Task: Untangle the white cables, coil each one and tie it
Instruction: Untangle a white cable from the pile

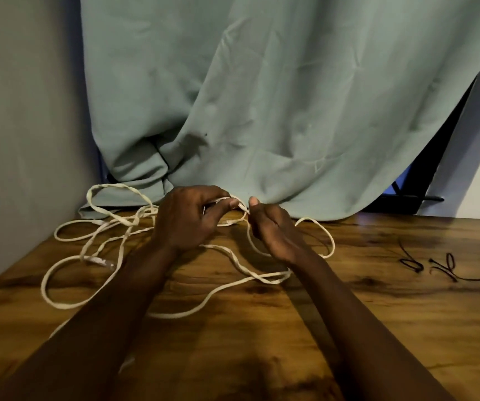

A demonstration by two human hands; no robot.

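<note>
Flat white cables lie in loose tangled loops over the left and middle of the wooden table. A clear plug end rests at the left among the loops. My left hand is raised near the table's far edge and pinches a cable strand between thumb and fingers. Close beside it, my right hand grips another strand of the same knot, thumb up. Further loops run under both forearms and out to the right of my right wrist.
Two thin dark ties lie on the table at the right. A grey-green curtain hangs behind the table and drapes onto its far edge. A grey wall closes the left side.
</note>
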